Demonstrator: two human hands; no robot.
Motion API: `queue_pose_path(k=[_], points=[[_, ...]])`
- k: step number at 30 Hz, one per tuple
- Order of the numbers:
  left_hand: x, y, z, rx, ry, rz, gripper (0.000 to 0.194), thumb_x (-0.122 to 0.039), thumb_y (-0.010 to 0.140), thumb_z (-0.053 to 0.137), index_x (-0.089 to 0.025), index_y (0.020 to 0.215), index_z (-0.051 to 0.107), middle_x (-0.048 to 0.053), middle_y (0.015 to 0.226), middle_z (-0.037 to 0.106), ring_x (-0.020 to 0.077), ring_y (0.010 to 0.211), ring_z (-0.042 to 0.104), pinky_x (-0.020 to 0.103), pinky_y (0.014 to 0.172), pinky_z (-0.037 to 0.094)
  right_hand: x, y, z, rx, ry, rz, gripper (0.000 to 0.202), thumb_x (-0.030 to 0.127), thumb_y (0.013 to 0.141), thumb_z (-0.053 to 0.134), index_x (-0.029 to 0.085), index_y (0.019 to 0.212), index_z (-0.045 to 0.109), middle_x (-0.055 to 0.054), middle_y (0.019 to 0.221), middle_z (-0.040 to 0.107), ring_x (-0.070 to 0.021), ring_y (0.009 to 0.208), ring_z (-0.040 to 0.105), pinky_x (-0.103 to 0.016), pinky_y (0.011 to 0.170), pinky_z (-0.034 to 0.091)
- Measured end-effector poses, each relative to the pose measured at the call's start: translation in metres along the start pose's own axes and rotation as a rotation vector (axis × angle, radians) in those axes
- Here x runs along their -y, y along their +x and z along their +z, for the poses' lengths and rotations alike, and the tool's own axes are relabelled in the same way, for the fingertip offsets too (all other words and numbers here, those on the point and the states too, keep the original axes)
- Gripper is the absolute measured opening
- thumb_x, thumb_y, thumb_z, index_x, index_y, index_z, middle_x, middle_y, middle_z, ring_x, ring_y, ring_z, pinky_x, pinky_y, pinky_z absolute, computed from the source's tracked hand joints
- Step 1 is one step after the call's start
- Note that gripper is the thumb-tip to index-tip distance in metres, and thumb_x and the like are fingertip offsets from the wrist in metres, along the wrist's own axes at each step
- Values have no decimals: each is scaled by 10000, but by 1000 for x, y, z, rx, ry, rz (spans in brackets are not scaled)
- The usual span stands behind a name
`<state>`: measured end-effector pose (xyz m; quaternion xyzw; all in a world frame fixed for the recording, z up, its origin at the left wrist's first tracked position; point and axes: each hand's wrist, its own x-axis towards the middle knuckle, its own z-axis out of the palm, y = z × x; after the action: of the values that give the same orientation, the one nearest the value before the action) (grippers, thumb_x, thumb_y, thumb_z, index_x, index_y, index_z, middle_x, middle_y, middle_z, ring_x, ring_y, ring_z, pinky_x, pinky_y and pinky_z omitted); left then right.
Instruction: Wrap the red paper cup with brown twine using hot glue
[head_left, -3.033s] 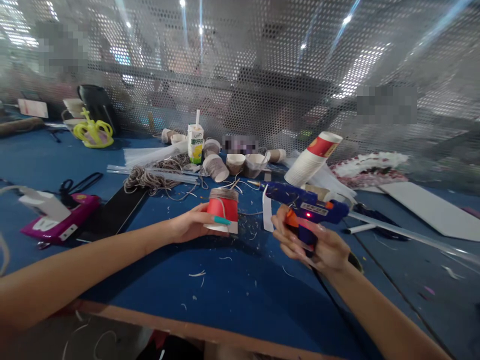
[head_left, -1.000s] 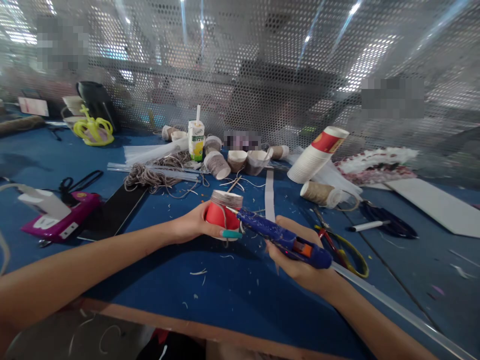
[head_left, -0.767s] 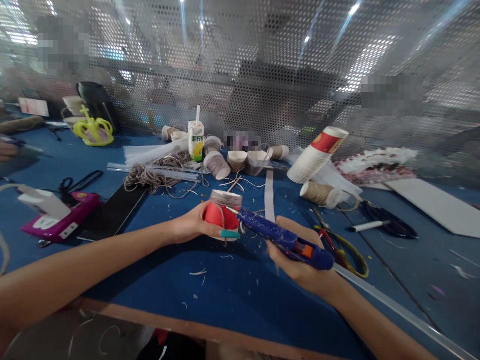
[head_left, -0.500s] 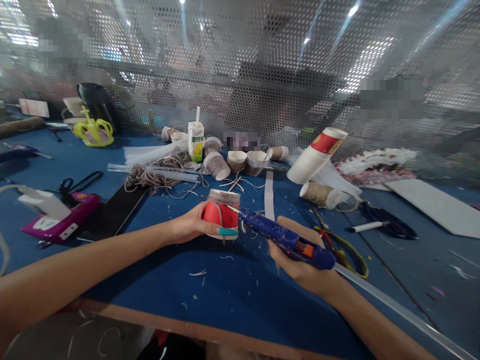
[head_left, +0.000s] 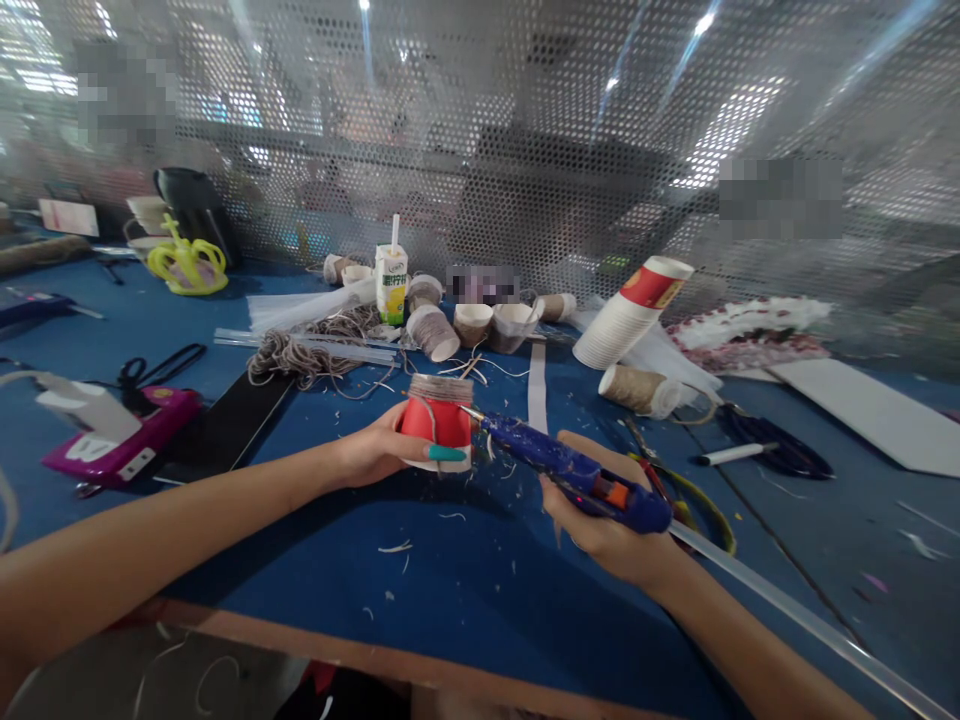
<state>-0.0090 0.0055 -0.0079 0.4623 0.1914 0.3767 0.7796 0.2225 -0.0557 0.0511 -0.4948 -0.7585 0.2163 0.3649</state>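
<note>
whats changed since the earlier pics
The right hand moved its blue glue gun left and nearer, nozzle now at the red paper cup. A second glue gun appeared far left. The left hand still holds the cup; the drink carton stayed put.

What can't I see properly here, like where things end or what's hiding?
- Head view: left hand's other fingers, hidden behind the red cup.
- Head view: far end of the clear stick, cut off by the picture's edge.
- Head view: rest of the blue tool, cut off by the left edge.
- Head view: whatever's behind the metal mesh, blurred.
</note>
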Motion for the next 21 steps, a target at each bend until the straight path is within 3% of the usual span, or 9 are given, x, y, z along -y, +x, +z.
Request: queue_pose_path(k=[11, 21], points=[[-1, -1, 1, -8, -45, -2, 570, -230, 537, 803, -162, 1080, 643, 93, 1023, 704, 246, 952, 668, 387, 881, 494, -11, 3, -6, 49, -77, 22, 219, 202, 764, 549, 227, 603, 403, 50, 509, 445, -114, 442, 464, -255, 425, 372], [-3, -2, 1, 2, -71, -13, 610, -239, 541, 766, -169, 1127, 611, 84, 1056, 694, 249, 964, 667, 401, 879, 496, -12, 6, -4, 25, 0, 22, 222, 186, 734, 563, 230, 596, 395, 48, 491, 446, -115, 412, 451, -255, 406, 376]])
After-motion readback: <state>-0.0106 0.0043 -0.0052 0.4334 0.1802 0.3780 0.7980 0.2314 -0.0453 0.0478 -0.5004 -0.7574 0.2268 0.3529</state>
